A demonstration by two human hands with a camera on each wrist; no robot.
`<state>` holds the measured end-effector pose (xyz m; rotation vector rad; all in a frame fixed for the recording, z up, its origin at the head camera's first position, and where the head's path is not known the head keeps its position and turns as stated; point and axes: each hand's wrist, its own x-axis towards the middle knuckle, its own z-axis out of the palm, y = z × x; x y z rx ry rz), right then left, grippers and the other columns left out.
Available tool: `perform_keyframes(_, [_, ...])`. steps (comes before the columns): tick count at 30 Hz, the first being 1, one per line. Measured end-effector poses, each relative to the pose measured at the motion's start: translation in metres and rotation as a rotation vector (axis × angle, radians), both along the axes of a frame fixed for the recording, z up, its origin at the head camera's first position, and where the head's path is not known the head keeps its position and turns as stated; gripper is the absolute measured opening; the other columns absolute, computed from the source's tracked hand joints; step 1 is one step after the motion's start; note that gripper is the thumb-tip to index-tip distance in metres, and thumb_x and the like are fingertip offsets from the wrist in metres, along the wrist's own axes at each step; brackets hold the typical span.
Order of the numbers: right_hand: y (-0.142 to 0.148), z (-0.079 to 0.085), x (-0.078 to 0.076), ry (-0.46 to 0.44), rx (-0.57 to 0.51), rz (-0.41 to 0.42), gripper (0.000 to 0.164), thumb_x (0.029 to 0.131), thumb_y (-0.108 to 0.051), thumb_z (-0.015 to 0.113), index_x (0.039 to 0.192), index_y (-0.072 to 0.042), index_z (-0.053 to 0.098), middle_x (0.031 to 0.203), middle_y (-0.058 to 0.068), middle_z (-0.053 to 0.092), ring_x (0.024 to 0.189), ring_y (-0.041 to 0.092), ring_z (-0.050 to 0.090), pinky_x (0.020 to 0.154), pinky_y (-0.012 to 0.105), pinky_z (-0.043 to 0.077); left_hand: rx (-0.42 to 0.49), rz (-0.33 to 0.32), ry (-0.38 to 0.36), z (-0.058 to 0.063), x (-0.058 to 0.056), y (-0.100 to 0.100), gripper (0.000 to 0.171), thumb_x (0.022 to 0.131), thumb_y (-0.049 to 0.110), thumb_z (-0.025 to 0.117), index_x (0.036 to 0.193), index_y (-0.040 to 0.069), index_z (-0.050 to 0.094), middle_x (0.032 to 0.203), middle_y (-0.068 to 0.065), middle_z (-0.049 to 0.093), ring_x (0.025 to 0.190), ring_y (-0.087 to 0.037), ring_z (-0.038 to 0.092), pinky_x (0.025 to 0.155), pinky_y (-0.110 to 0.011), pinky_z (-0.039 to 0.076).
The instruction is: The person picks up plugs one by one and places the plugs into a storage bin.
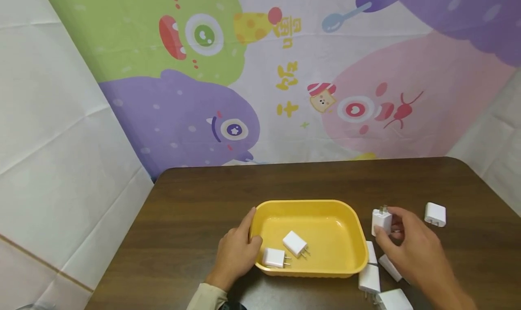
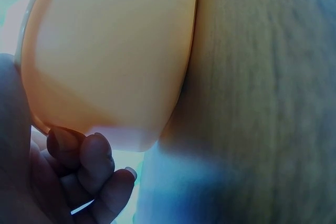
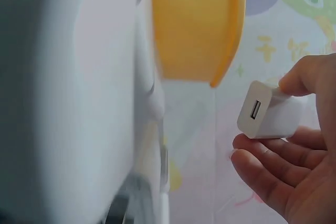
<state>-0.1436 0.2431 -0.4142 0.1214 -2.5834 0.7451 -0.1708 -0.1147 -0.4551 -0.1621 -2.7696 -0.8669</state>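
Note:
My left hand grips the left rim of a yellow plastic tray, thumb inside and fingers curled beneath the edge, as the left wrist view shows. Two white USB charger plugs lie in the tray's left part, one charger by the corner and another charger beside it. To the right of the tray, my right hand pinches a white USB charger between thumb and fingers, metal prongs pointing away from me. In the right wrist view, the USB port of this charger faces the camera.
Several white chargers lie against the tray's right side, among them a charger and a nearer charger. One lone charger sits at the far right of the dark wooden table. Behind hangs a cartoon-printed cloth.

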Motion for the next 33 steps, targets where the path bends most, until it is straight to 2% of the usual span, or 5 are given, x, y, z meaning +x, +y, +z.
perform_keyframes(7, [-0.022, 0.006, -0.005, 0.005, 0.01, 0.077, 0.049, 0.081, -0.022, 0.08, 0.119, 0.0, 0.059, 0.093, 0.006, 0.064, 0.078, 0.019, 0.058, 0.065, 0.038, 0.05, 0.003, 0.002, 0.018, -0.001, 0.001, -0.002, 0.064, 0.086, 0.02, 0.061, 0.149, 0.015, 0.05, 0.086, -0.01, 0.071, 0.068, -0.021, 0.06, 0.066, -0.045, 0.048])
perform_keyframes(15, [-0.041, 0.011, -0.008, -0.099, 0.005, 0.136, 0.045, 0.086, -0.03, 0.077, 0.118, -0.005, 0.06, 0.092, 0.002, 0.065, 0.079, 0.018, 0.058, 0.07, 0.04, 0.048, 0.012, -0.004, 0.006, -0.003, 0.002, -0.001, 0.063, 0.087, 0.02, 0.06, 0.149, 0.014, 0.05, 0.088, -0.01, 0.071, 0.067, -0.021, 0.059, 0.064, -0.044, 0.047])
perform_keyframes(23, [-0.055, 0.015, -0.015, -0.126, 0.125, 0.176, 0.048, 0.086, -0.035, 0.076, 0.12, -0.006, 0.06, 0.096, 0.005, 0.068, 0.083, 0.021, 0.064, 0.071, 0.045, 0.052, 0.006, -0.005, 0.024, -0.002, 0.003, 0.0, 0.064, 0.086, 0.02, 0.061, 0.148, 0.014, 0.051, 0.084, -0.009, 0.071, 0.066, -0.021, 0.059, 0.064, -0.044, 0.048])
perform_keyframes(28, [-0.064, 0.02, -0.026, -0.063, 0.174, 0.227, 0.042, 0.085, -0.035, 0.077, 0.115, -0.009, 0.063, 0.092, 0.003, 0.068, 0.076, 0.016, 0.061, 0.066, 0.04, 0.051, 0.002, -0.001, 0.012, 0.0, 0.001, -0.001, 0.064, 0.086, 0.02, 0.061, 0.149, 0.015, 0.05, 0.078, -0.005, 0.068, 0.063, -0.018, 0.055, 0.064, -0.043, 0.047])
perform_keyframes(33, [-0.068, 0.027, -0.034, -0.082, 0.228, 0.28, 0.038, 0.085, -0.036, 0.076, 0.111, -0.011, 0.065, 0.086, -0.004, 0.062, 0.071, 0.011, 0.055, 0.062, 0.035, 0.047, -0.002, -0.007, 0.005, 0.001, 0.0, 0.0, 0.064, 0.087, 0.021, 0.06, 0.15, 0.014, 0.049, 0.083, -0.007, 0.07, 0.065, -0.019, 0.056, 0.065, -0.044, 0.047])
